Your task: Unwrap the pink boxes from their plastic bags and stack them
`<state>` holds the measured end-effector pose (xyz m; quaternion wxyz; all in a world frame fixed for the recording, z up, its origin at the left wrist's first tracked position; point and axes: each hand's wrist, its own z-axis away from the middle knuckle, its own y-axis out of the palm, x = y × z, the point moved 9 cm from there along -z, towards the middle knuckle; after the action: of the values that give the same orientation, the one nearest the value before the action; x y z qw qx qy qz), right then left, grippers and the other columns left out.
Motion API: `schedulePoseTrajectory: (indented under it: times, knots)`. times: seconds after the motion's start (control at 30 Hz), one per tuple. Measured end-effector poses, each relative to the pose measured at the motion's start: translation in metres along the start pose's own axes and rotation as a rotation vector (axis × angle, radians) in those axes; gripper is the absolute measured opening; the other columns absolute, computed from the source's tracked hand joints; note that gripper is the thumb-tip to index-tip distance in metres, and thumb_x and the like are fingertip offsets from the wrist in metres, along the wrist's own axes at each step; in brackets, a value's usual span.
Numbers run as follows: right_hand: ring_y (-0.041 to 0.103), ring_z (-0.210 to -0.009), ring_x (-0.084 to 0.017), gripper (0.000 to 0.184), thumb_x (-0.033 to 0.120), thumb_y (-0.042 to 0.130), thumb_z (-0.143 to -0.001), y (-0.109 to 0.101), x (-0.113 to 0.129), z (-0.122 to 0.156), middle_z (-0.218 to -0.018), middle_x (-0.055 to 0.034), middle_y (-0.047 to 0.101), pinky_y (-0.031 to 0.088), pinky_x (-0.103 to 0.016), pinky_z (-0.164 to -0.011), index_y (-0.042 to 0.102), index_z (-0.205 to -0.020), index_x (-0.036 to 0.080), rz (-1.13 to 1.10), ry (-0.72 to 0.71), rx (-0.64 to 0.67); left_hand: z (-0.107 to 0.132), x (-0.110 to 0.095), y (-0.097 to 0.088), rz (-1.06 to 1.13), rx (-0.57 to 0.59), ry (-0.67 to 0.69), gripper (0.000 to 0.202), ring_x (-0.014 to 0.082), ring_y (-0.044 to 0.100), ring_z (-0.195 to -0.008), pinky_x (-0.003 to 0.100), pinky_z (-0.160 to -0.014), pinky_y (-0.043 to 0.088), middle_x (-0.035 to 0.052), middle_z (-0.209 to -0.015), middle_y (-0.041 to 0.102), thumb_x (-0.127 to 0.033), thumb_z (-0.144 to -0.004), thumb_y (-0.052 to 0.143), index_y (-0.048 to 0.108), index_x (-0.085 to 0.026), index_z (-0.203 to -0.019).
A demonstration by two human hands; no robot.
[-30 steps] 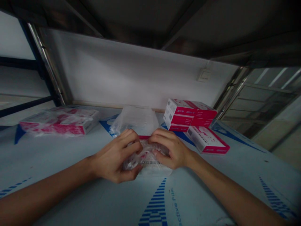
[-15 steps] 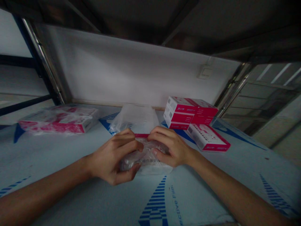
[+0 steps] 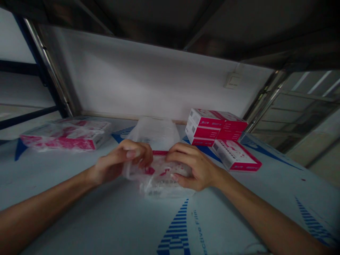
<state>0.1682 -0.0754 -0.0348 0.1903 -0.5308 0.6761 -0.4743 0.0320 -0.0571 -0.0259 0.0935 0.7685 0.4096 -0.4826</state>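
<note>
A red-and-white box (image 3: pixel 164 173) inside a clear plastic bag (image 3: pixel 134 171) lies on the film-covered surface in front of me. At its left end my left hand (image 3: pixel 123 159) is closed, fingers curled on the loose plastic, thumb on top. My right hand (image 3: pixel 195 166) grips the box's right end through the plastic, fingers over the far edge and thumb on the near side. The hands partly hide the box's ends. Just behind it lies a pile of clear plastic bags (image 3: pixel 156 131).
Plastic-wrapped red-and-white boxes (image 3: pixel 66 134) lie at the left. Several stacked boxes (image 3: pixel 215 125) stand at the back right, with a single box (image 3: pixel 237 156) in front. A dark shelf (image 3: pixel 170 24) hangs overhead. Metal posts (image 3: pixel 50 67) flank the surface, and a wall (image 3: pixel 159 81) closes the back.
My left hand has moved left and up from the top of the bagged box, drawing loose plastic to the left. More of the box's top now shows. The right hand stays almost in place.
</note>
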Motion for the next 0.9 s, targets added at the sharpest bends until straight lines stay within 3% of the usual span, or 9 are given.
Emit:
schedulePoseTrajectory:
  times: [0.07, 0.23, 0.37, 0.43, 0.53, 0.67, 0.73, 0.8, 0.9]
  knots:
    - [0.058, -0.097, -0.023, 0.034, 0.040, 0.062, -0.087, -0.001, 0.005, -0.002, -0.107, -0.0101, 0.061, 0.050, -0.041, -0.084, 0.063, -0.113, 0.019, -0.049, -0.003, 0.009, 0.002, 0.004, 0.004, -0.069, 0.099, -0.043, 0.044, 0.0153, 0.047, -0.057, 0.033, -0.057, 0.043, -0.0005, -0.057, 0.045, -0.051, -0.093, 0.045, 0.038, -0.022, -0.061]
    - [0.058, -0.097, -0.022, 0.017, 0.026, 0.068, -0.078, -0.005, 0.023, -0.009, -0.107, -0.0073, 0.063, 0.049, -0.040, -0.087, 0.056, -0.089, 0.022, -0.196, -0.010, -0.029, 0.010, -0.001, 0.014, -0.750, 0.256, 0.016, 0.006, 0.0154, 0.054, -0.067, 0.029, -0.061, 0.043, 0.0011, -0.070, 0.059, -0.021, -0.083, 0.062, 0.059, -0.019, -0.079]
    - [0.057, -0.078, -0.016, 0.027, 0.014, 0.062, -0.073, -0.006, 0.025, -0.009, -0.087, -0.0012, 0.065, 0.047, -0.032, -0.073, 0.037, -0.072, 0.024, -0.330, 0.042, -0.051, 0.012, 0.002, 0.022, -0.885, 0.342, 0.070, 0.009, 0.0181, 0.058, -0.071, 0.032, -0.066, 0.044, 0.0025, -0.070, 0.063, -0.012, -0.081, 0.056, 0.062, -0.018, -0.079]
    - [0.052, -0.066, -0.013, 0.025, 0.015, 0.059, -0.073, -0.008, 0.020, -0.006, -0.075, 0.0025, 0.059, 0.043, -0.029, -0.064, 0.036, -0.071, 0.024, -0.365, 0.081, -0.078, 0.012, 0.009, 0.020, -0.901, 0.351, 0.058, 0.011, 0.0175, 0.058, -0.068, 0.031, -0.064, 0.043, 0.0026, -0.070, 0.065, -0.013, -0.082, 0.053, 0.063, -0.018, -0.082]
    - [0.047, -0.060, -0.012, 0.011, 0.017, 0.055, -0.076, -0.016, 0.016, -0.001, -0.070, 0.0046, 0.052, 0.039, -0.026, -0.056, 0.047, -0.080, 0.023, -0.264, 0.081, -0.155, 0.012, 0.019, 0.013, -0.972, 0.353, 0.007, 0.017, 0.0149, 0.055, -0.058, 0.030, -0.058, 0.038, 0.0004, -0.061, 0.059, -0.016, -0.088, 0.049, 0.060, -0.019, -0.076]
    - [0.056, -0.075, -0.016, 0.030, 0.019, 0.057, -0.082, -0.020, 0.020, 0.001, -0.089, -0.0016, 0.064, 0.046, -0.033, -0.073, 0.059, -0.112, 0.021, 0.142, 0.037, -0.147, 0.011, 0.024, 0.004, -1.052, 0.331, -0.055, 0.011, 0.0124, 0.051, -0.049, 0.029, -0.051, 0.033, -0.0035, -0.054, 0.054, -0.023, -0.087, 0.055, 0.063, -0.020, -0.079]
    - [0.054, -0.074, -0.017, 0.018, 0.026, 0.058, -0.087, -0.021, 0.025, -0.001, -0.085, -0.0033, 0.063, 0.046, -0.037, -0.076, 0.065, -0.102, 0.020, 0.315, -0.006, -0.125, 0.010, 0.021, -0.001, -1.028, 0.315, -0.067, 0.011, 0.0112, 0.051, -0.048, 0.028, -0.050, 0.032, -0.0052, -0.055, 0.055, -0.027, -0.085, 0.060, 0.066, -0.021, -0.092]
    - [0.050, -0.070, -0.017, 0.017, 0.031, 0.059, -0.088, -0.022, 0.030, -0.003, -0.077, -0.0033, 0.057, 0.045, -0.037, -0.073, 0.065, -0.078, 0.019, 0.362, -0.040, -0.092, 0.009, 0.019, -0.006, -1.006, 0.301, -0.078, 0.024, 0.0103, 0.050, -0.045, 0.026, -0.047, 0.032, -0.0066, -0.056, 0.054, -0.035, -0.083, 0.065, 0.066, -0.021, -0.103]
    - [0.053, -0.076, -0.016, 0.025, 0.027, 0.060, -0.085, -0.023, 0.038, -0.006, -0.085, -0.0057, 0.058, 0.045, -0.033, -0.072, 0.056, -0.062, 0.018, 0.134, -0.062, -0.017, 0.008, 0.019, -0.013, -0.999, 0.285, -0.090, 0.047, 0.0104, 0.048, -0.043, 0.025, -0.044, 0.030, -0.0082, -0.053, 0.050, -0.051, -0.077, 0.072, 0.065, -0.022, -0.114]
